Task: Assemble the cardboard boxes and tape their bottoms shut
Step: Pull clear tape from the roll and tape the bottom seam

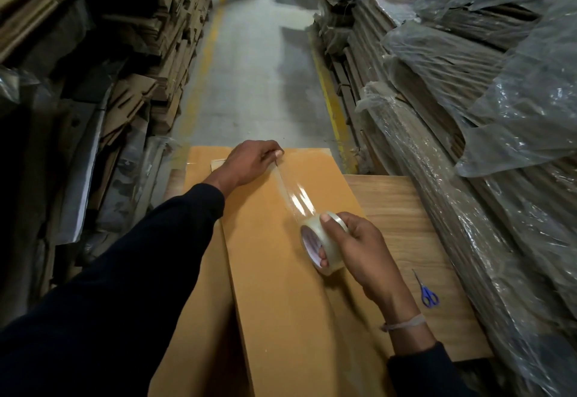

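A tan cardboard box [274, 272] lies in front of me with its flaps folded flat, a seam running along its length. My right hand [359, 250] grips a roll of clear tape [321, 242] just above the box's middle. A strip of clear tape [293, 192] stretches from the roll toward the far end. My left hand [249, 162] pinches the free end of that strip near the box's far edge. Both arms wear dark sleeves.
The box rests on a wooden table [415, 234]. Blue-handled scissors [427, 292] lie on the table to the right. Stacks of flat cardboard [140, 62] line the left side, plastic-wrapped stacks [468, 115] the right. A concrete aisle [256, 69] with yellow lines runs ahead.
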Available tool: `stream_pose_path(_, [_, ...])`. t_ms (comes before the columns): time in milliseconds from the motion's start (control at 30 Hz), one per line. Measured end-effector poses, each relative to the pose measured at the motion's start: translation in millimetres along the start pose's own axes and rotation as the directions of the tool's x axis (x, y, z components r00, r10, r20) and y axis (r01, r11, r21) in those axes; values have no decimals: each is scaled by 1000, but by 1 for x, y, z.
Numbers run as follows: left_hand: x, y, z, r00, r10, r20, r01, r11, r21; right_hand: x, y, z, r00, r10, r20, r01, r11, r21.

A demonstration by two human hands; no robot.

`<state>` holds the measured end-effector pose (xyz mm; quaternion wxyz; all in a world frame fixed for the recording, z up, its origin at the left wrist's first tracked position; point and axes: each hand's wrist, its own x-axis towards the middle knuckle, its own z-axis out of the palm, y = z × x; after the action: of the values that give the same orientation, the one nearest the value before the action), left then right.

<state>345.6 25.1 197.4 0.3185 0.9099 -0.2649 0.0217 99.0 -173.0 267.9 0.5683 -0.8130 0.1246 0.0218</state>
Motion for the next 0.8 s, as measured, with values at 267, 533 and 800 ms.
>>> stream_pose_path(267, [-9,-1,-11,983,51,176,-62,996,58,-3,-12,-3,1000,15,9,-15,1000,2])
stream_pose_path(533, [-37,3,1,854,378,358,-441,890,111,4,-10,5,998,7,-60,-8,1000,-8])
stream_pose_path(800, [-49,18,8,826,420,376,-490,865,110,21,-17,8,997,-15,-80,12,999,-37])
